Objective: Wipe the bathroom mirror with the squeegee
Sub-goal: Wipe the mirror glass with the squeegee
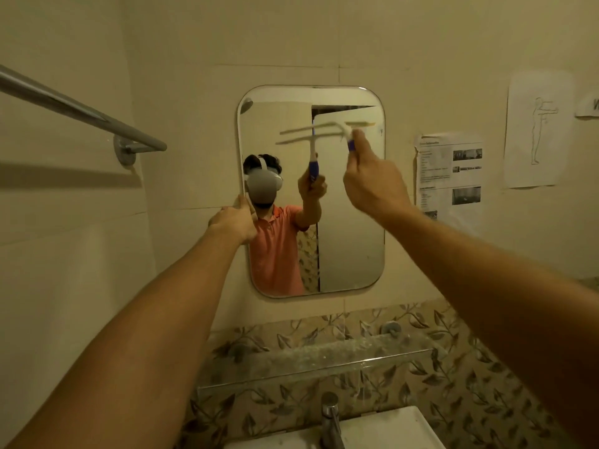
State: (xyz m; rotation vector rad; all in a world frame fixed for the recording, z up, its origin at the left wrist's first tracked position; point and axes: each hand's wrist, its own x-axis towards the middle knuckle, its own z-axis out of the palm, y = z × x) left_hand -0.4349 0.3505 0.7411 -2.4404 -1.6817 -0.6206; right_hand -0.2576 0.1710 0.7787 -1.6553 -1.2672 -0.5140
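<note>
A rounded rectangular mirror hangs on the beige wall in front of me. My right hand grips the blue handle of a white squeegee. Its blade lies roughly level against the glass near the mirror's top right, blurred by motion. The squeegee's reflection shows to its left in the glass. My left hand holds the mirror's left edge at mid height, fingers curled round the rim.
A metal towel rail juts from the left wall. Below the mirror runs a dusty glass shelf, then a tap and white basin. Printed papers and a figure sketch hang at the right.
</note>
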